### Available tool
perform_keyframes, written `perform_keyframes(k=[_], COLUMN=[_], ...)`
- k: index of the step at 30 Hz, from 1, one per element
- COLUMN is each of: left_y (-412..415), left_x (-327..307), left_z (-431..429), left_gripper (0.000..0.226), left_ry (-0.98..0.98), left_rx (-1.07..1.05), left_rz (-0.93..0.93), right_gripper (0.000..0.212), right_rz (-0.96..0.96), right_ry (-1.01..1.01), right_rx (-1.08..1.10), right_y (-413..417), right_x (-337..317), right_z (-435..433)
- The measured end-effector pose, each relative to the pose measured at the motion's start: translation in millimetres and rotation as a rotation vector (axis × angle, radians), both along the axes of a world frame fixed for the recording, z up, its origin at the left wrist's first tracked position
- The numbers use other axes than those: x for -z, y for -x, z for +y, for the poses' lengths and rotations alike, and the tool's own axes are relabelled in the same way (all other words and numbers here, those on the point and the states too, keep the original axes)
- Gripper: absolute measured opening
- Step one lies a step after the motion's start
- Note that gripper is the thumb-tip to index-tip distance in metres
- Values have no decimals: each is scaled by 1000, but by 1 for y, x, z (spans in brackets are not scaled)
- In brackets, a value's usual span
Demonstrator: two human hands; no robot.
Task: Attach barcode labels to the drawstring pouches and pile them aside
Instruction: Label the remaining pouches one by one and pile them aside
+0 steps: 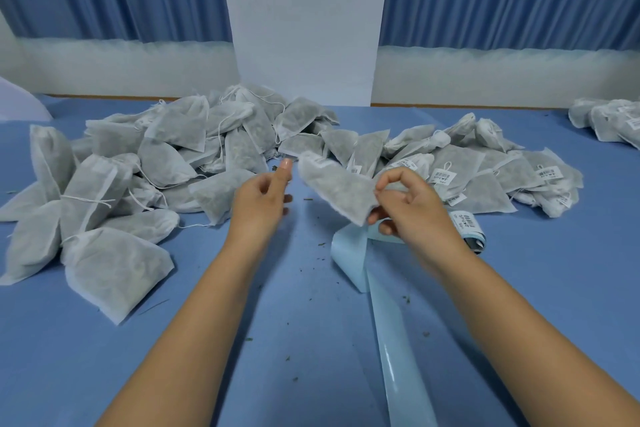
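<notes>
Just above centre, a white drawstring pouch [337,187] with dark filling hangs in the air above the blue table [86,357]. Its long axis runs from 4 o'clock to 10 o'clock, with the far end tipped up towards 10. The right hand [412,208] pinches the pouch's near corner between thumb and curled fingers. The left hand [263,201], just at 9 o'clock of the pouch and apart from it, holds nothing, its thumb raised and its other fingers loosely curled. A heap of plain pouches [156,156] fills the 9 to 11 o'clock side. At 2 o'clock lies a labelled pile [485,170], whose white stickers carry barcodes above a line of characters too small to read. The label roll [471,229] rests just at 4 o'clock of the right hand, showing one barcode sticker, and its pale blue backing strip [391,333] trails towards 6 o'clock
</notes>
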State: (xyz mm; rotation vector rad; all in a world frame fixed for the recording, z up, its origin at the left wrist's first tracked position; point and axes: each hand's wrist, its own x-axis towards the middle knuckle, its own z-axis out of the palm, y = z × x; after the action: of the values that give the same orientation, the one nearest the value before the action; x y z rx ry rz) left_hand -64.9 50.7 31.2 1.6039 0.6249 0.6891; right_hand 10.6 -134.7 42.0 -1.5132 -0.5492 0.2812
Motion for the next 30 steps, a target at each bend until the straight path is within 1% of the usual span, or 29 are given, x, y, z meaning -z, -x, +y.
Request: perform_keyframes(k=[2, 3, 4, 5, 6, 8, 10, 13, 14, 15, 16, 18, 19, 20, 24, 27, 28, 30], left_y=[6, 8, 10, 12, 13, 13, 12, 12, 12, 12, 12, 14, 15, 15, 18, 19, 19, 19], left_x=[2, 4, 7, 9, 11, 14, 17, 18, 18, 18, 16, 10, 6, 3, -7, -8, -8, -9], left_z=[15, 23, 30, 36, 41, 43, 43, 46, 47, 48, 47, 40, 35, 30, 13, 7, 5, 4], left_gripper=[15, 16, 26, 36, 42, 44, 46, 46, 41, 32, 23, 10, 9, 11, 21, 25, 25, 27], left_ry=[-319, -479, -617, -704, -747, -746, -739, -759, -774, -765, -695, -415, -317, -284, -305, -314, -326, -342], left_rx=[-147, -215, -276, -320, -351, -365, -359, -365, -351, -310, -248, -62, 14, 73, 230, 286, 297, 300], left_rz=[58, 117, 209, 322, 430, 597, 698, 767, 756, 704, 587, 299, 179, 106, 44, 59, 66, 83], right_gripper=[31, 33, 33, 31, 32, 41, 41, 28, 25, 23, 23, 21, 21, 21, 34, 43, 39, 23], right_rz=[-2, -19, -29, -18, 18, 127, 148, 127, 134, 139, 132, 83, 49, 17, -81, -130, -140, -147], right_ry=[-29, -80, -147, -212, -269, -321, -245, -151, -133, -111, -81, -14, 6, 14, 5, 30, 26, -2], right_rx=[41, 71, 92, 87, 51, -60, -110, -105, -103, -103, -98, -62, -42, -29, -60, -90, -94, -86], right_y=[-7, -10, -14, -16, -18, -18, -14, -8, -7, -6, -6, -5, -5, -5, -1, 1, 2, 2], right_x=[-1, -1, -1, 0, 1, 3, 5, 6, 7, 7, 7, 7, 7, 6, 5, 7, 7, 8], right_z=[-3, -4, -3, -3, -2, -2, 0, 3, 3, 3, 3, 2, 2, 2, 0, 2, 3, 5])
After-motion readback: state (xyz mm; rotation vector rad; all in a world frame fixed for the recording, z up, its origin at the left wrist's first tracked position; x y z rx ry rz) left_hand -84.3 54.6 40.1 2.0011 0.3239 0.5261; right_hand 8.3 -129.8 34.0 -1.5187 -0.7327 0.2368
